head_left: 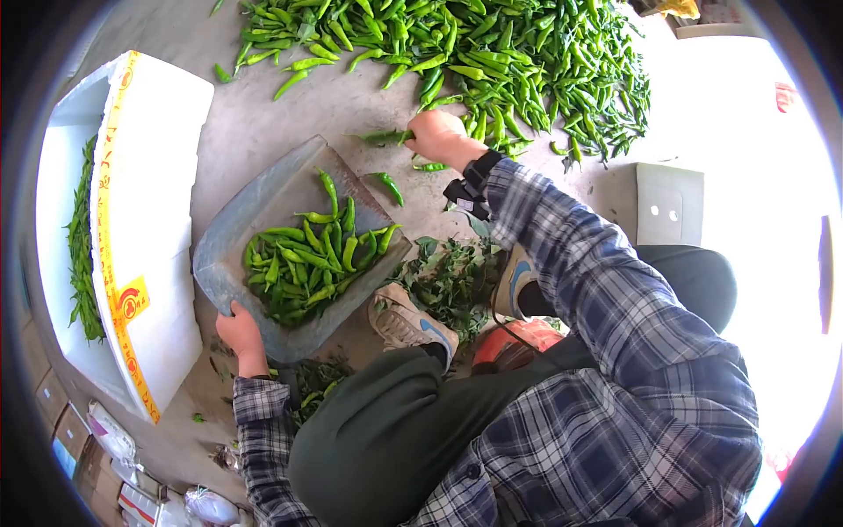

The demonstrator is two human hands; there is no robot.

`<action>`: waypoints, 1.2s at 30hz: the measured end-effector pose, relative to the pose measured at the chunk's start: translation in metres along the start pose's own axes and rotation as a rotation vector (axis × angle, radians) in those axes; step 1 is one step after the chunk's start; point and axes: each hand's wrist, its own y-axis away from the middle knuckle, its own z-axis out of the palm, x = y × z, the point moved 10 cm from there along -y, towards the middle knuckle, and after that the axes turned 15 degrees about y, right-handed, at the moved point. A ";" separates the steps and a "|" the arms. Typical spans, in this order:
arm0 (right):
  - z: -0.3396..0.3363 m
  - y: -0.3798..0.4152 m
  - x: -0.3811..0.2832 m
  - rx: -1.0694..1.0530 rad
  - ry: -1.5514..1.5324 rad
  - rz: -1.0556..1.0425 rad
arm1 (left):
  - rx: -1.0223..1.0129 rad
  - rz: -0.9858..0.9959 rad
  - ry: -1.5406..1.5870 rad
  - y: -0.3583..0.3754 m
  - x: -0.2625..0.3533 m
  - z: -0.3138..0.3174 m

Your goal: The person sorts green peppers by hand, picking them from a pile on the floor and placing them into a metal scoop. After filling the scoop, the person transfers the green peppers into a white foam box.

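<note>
Looking down, twelve at the top of my view: my right hand, at twelve, is pinching a slim dark-green pepper by one end, just above the floor. My left hand, out at eight, is clamped on the rim of a worn grey scoop, thumb inside. The scoop sits at nine with bright green peppers heaped in it; one loose green pepper lies by its edge at eleven.

From twelve round to two spreads a big pile of green peppers on the grey concrete floor. Farther out at nine, a white foam box with yellow-and-red tape crowds the scoop's outer side, more green peppers inside. A beige shoe with a blue stripe blocks the scoop's near side, by stripped dark-green leaves. A grey box sits between two and three.
</note>
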 end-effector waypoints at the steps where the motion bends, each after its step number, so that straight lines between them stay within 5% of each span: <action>1: -0.006 0.002 0.004 -0.030 -0.026 0.000 | 0.005 0.012 0.008 -0.001 -0.001 0.000; 8: -0.008 0.017 0.015 -0.068 -0.191 -0.130 | -0.025 -0.054 0.040 -0.001 -0.002 0.003; 11: 0.018 0.040 0.006 -0.459 -1.007 0.052 | -0.014 -0.061 0.019 0.000 -0.007 0.001; 16: 0.015 0.058 -0.017 -0.452 -0.992 0.021 | -0.001 0.006 0.001 -0.006 -0.017 0.002; 22: -0.023 0.089 -0.138 -0.319 -0.896 -0.251 | 0.008 -0.016 -0.028 0.002 0.008 0.000; 24: -0.033 0.089 -0.186 0.013 -0.394 -0.446 | 0.006 -0.042 -0.060 0.001 0.005 0.000; 27: -0.060 0.098 -0.219 0.050 -0.526 -0.478 | 0.007 -0.021 -0.084 -0.002 0.003 0.000; 33: -0.133 0.145 -0.240 0.533 -0.812 -0.730 | -0.027 -0.045 -0.103 -0.006 -0.008 0.001; 36: -0.135 0.156 -0.255 0.723 -0.621 -0.741 | -0.047 -0.034 0.015 0.000 -0.002 0.003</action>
